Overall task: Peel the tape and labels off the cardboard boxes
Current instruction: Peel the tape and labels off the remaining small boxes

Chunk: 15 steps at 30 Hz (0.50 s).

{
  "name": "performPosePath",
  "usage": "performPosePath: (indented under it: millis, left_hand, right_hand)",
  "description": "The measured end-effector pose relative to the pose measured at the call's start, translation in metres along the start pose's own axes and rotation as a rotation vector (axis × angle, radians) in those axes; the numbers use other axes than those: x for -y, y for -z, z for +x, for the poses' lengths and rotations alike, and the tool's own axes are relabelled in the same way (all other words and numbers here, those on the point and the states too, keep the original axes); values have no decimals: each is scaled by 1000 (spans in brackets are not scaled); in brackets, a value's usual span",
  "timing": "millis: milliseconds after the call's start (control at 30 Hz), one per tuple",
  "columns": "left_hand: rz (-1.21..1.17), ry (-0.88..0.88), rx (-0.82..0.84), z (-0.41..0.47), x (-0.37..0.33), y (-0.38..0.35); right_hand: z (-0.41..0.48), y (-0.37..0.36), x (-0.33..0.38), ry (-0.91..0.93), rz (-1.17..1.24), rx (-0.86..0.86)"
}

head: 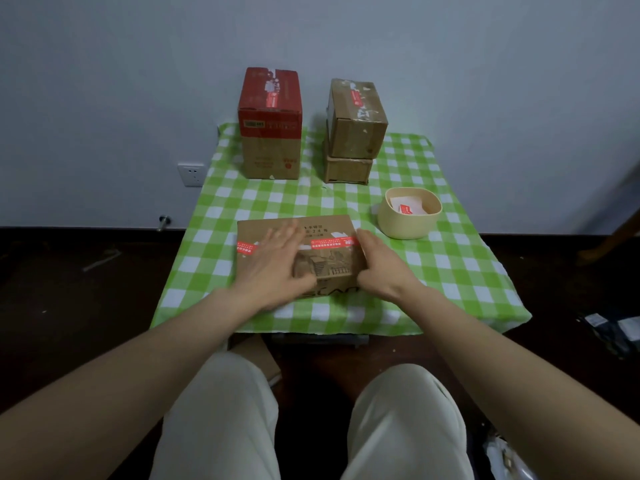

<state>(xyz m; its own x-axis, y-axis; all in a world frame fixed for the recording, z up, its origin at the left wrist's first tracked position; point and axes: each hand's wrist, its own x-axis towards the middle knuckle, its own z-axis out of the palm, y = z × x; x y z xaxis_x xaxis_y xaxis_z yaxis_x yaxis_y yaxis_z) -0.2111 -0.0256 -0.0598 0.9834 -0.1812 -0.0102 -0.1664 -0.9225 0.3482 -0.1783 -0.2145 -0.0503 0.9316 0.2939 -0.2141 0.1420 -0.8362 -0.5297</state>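
A: Head view. Where is the box being worked on?
B: The flat cardboard box (322, 225) lies on the worktop (450, 271), near its front edge, on the green-and-white checked cloth. A red tape strip (334, 243) runs across its top. A shorter red piece (246, 247) sits at the left edge.
A: Hands?
B: The left hand (273, 258) lies flat on the box top, fingers straight and spread, covering the stretch between the two red pieces. The right hand (377, 261) grips the box's right edge, thumb on top beside the strip's end.
A: Rest of the worktop?
B: At the back left stands a tall red-topped box (270, 133). Right of it, a brown box (356, 129) is stacked on a lower brown box (348, 169). A beige bowl (408, 225) stands near the flat box's right rear corner, apart from it, with peeled labels (407, 207) inside.
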Motion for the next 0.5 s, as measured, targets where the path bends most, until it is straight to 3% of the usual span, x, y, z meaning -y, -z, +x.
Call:
performPosePath:
  millis: [100,200,400,500]
  left_hand:
    - [-352,379,-265,-5,20,10]
    - [-720,661,-241,-7,27,12]
    - [-866,510,-157,-18,18,3]
    - [-896,476,-138,-24,21,2]
  right_hand:
    - [-1,3,0,-134,258,-100]
    - [1,1,5,-187,367,-84]
    - [3,18,10,-227,326,-136]
    - [0,19,13,-195,151,-171]
